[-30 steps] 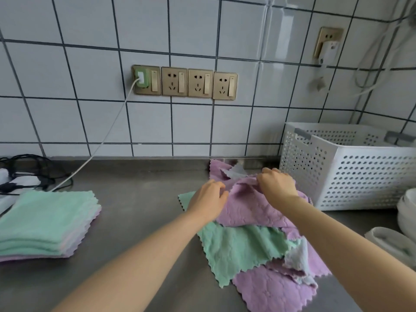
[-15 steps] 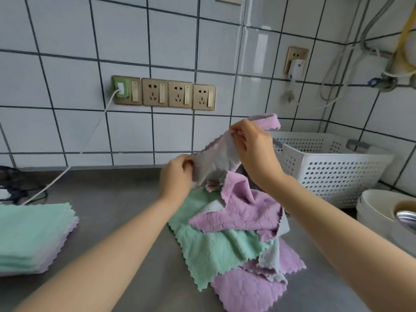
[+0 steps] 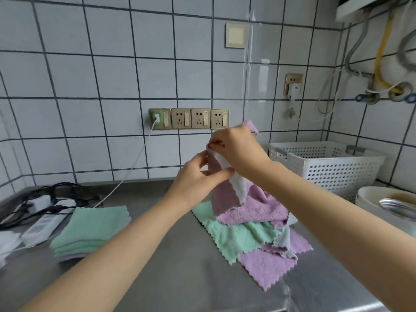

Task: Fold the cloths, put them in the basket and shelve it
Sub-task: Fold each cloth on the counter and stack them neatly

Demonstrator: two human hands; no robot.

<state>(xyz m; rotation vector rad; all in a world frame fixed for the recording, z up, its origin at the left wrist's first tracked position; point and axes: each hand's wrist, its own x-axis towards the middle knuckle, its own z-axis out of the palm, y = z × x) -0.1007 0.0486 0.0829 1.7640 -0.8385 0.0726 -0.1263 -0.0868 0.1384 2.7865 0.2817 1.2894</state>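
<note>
Both hands hold up one purple cloth (image 3: 224, 194) with a pale grey back above the loose pile. My right hand (image 3: 236, 149) pinches its top edge; my left hand (image 3: 198, 176) grips the edge just below. The cloth hangs down onto a heap of unfolded purple and green cloths (image 3: 254, 237) on the steel counter. A stack of folded green and purple cloths (image 3: 90, 233) lies to the left. The white perforated basket (image 3: 326, 167) stands against the wall to the right, behind my right arm.
A power strip and tangled black cables (image 3: 42, 208) lie at the far left, with a white cord running up to the wall sockets (image 3: 189, 118). White bowls and a metal ladle (image 3: 391, 206) sit at the right edge. Pipes and hoses hang on the right wall.
Both hands have lifted the purple cloth higher off the pile and drawn closer together along its edge. The view has tilted up and the folded stack appears nearer the middle.
</note>
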